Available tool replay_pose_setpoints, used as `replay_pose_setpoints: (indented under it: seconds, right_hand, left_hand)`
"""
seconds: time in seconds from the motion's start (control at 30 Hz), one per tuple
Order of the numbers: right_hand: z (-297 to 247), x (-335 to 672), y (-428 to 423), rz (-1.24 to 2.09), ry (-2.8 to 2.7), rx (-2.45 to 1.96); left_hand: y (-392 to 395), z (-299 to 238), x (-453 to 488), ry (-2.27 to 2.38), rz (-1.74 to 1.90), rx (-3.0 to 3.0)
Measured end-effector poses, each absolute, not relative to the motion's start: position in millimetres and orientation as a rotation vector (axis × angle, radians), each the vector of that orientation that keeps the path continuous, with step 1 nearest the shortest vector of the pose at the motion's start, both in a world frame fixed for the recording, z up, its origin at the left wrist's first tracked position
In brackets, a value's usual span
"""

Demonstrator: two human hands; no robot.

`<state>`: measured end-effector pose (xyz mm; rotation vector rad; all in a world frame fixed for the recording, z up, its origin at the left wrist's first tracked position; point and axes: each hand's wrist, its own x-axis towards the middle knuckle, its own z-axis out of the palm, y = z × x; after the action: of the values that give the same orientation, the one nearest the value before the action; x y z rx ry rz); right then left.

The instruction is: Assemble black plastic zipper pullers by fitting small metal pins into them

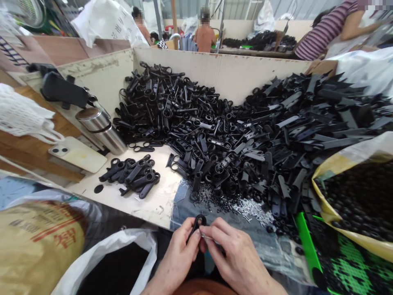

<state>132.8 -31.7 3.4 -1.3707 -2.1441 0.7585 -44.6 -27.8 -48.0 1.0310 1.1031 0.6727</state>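
My left hand [179,246] is closed around a black plastic part with a ring-shaped end [200,218], held upright just past the table's front edge. Against this part, the fingertips of my right hand [238,250] pinch a thin silvery pin-like piece [206,236]; its exact shape is too small to make out. Just beyond my hands lie loose metal pins [253,209] and small black round pieces [219,203]. A large heap of black ringed parts [172,98] rises behind them, and long flat black pieces [307,114] are heaped at the right.
A small group of black parts [132,174] lies at left, near a steel flask [106,133] and a phone [78,153]. An open white sack [145,237] stands front left. At right are a yellow-edged bag [327,172] and green tray [308,250]. People work behind the back panel [239,69].
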Motion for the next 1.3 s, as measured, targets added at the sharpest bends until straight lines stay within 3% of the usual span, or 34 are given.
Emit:
replay_pose_setpoints:
  seconds: [1.3]
  right_hand:
    - [-17.5,137.1,-47.9,0.298,-2.25,-1.484]
  left_hand:
    - [-30.6,-51.7,-45.7,1.198,0.673,1.004]
